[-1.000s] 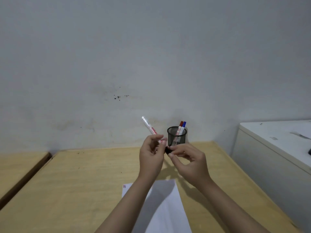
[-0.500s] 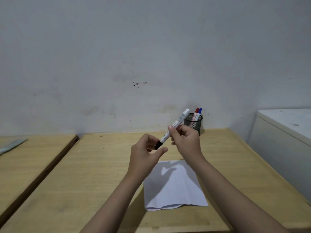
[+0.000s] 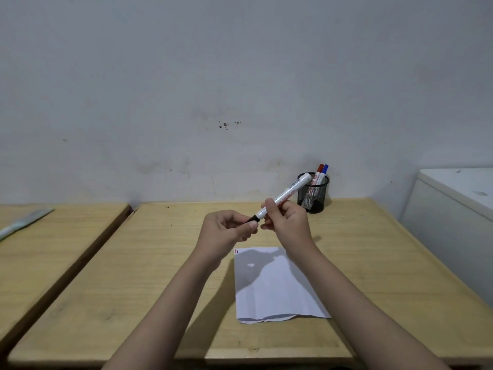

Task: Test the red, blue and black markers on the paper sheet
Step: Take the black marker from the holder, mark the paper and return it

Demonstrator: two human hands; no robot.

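My right hand grips the white barrel of the black marker, which slants up to the right above the table. My left hand pinches the marker's black cap end between thumb and fingers. Below the hands lies the white paper sheet, with small red strokes at its top left corner. The red marker and blue marker stand in a black mesh pen cup at the back of the table.
The wooden table ends at a grey wall. A second wooden table sits to the left across a gap, with a pale flat object on it. A white cabinet stands close on the right.
The marker has passed from my left hand to my right and now slants up to the right. My left hand has taken the black cap end. The camera has tilted down.
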